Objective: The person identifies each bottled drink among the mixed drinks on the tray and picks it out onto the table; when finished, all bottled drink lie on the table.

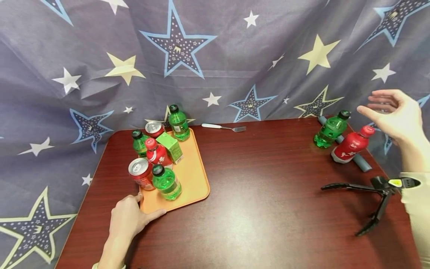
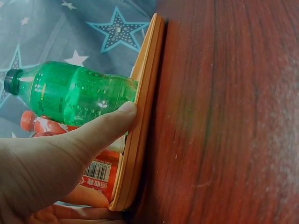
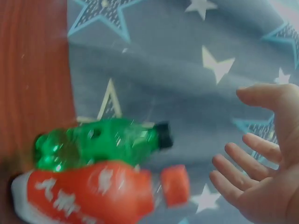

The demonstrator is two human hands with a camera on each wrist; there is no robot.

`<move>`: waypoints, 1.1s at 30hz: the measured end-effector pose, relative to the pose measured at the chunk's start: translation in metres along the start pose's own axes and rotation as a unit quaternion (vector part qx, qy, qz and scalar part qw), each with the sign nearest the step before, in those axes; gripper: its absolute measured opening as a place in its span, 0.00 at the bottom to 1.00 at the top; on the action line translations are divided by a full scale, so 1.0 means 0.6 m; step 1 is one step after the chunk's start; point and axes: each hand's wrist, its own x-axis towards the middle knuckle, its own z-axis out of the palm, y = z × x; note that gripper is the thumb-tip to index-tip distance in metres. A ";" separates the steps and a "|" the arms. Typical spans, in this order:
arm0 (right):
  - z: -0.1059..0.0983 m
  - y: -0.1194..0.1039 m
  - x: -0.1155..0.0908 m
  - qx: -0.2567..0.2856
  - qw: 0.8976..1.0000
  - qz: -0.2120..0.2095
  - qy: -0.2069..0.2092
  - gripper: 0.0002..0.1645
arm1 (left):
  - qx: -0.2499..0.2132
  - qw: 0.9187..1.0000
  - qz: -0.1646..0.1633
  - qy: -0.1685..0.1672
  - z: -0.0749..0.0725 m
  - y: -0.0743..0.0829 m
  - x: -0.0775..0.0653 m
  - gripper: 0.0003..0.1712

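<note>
At the near left corner of an orange tray (image 1: 193, 179), my left hand (image 1: 127, 218) grips the rim, thumb along the front edge and fingers at the left side. On the tray stand green bottles (image 1: 167, 184), a red bottle (image 1: 159, 154), red cans (image 1: 141, 173) and a green carton (image 1: 171, 147). In the left wrist view the thumb (image 2: 105, 128) lies against the rim, beside a green bottle (image 2: 79, 93). My right hand (image 1: 398, 114) is raised and holds nothing, fingers spread. Below it stand a red bottle (image 1: 351, 145) and a green bottle (image 1: 332, 129).
A fork (image 1: 223, 127) with a white handle lies at the table's back edge. Behind the two right-hand bottles is a grey cylinder (image 1: 362, 163). A black tripod-like stand (image 1: 377, 190) is near the right sleeve. A star-patterned cloth (image 1: 218, 56) hangs behind the table.
</note>
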 end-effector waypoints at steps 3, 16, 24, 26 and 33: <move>0.013 -0.025 0.004 0.033 0.999 -0.021 -0.010 0.27 | -0.001 1.000 -0.002 -0.001 0.001 0.000 0.000 0.45; 0.103 -0.111 0.004 0.236 0.959 -0.124 -0.094 0.28 | -0.002 1.000 -0.001 0.000 -0.001 0.000 0.000 0.50; 0.156 -0.153 -0.007 0.225 0.957 -0.143 -0.115 0.27 | -0.002 1.000 -0.002 -0.001 -0.001 0.000 0.000 0.51; 0.165 -0.164 -0.010 0.219 0.957 -0.149 -0.122 0.27 | -0.002 1.000 -0.003 -0.001 -0.001 0.000 0.000 0.50; 0.188 -0.195 -0.018 0.185 0.960 -0.159 -0.140 0.28 | 0.001 1.000 -0.005 -0.005 -0.002 -0.002 0.000 0.52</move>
